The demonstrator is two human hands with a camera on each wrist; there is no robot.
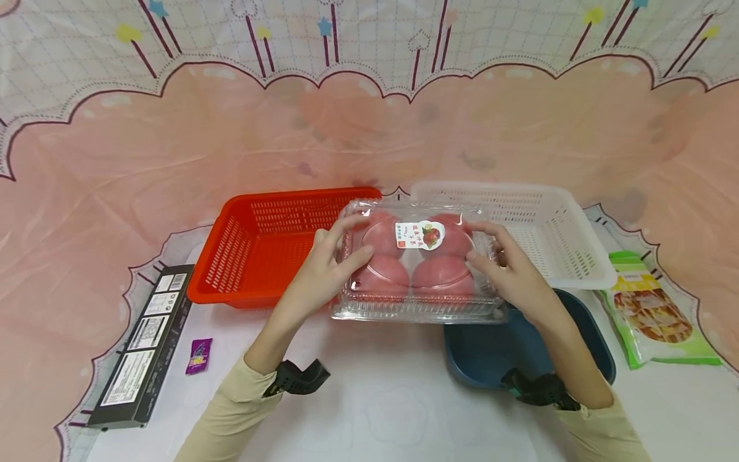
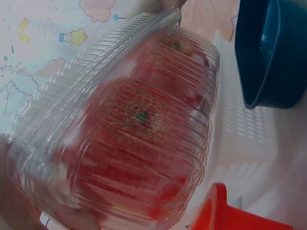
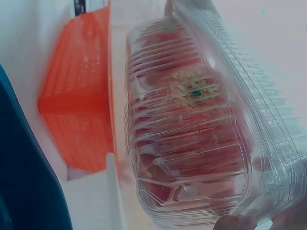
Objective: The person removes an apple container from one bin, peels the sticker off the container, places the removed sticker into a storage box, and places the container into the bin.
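A clear plastic fruit box (image 1: 412, 263) is held up in front of me, over the gap between the baskets. Several round red fruits (image 2: 139, 115) fill it, looking like apples, and a white label (image 1: 419, 235) with a fruit picture is stuck on the lid. My left hand (image 1: 331, 263) grips its left end, thumb and forefinger on the lid. At the opposite end my right hand (image 1: 510, 269) holds it the same way. The fingers under the box are mostly hidden. Ribbed plastic sides show close up in both wrist views.
Behind the box stand a red basket (image 1: 225, 256) and a white basket (image 1: 589, 276). Below my right forearm lies a dark blue bin (image 1: 491, 359). A green food bag (image 1: 652, 314) is at right; a long black box (image 1: 144, 346) and small purple packet (image 1: 199, 356) lie left.
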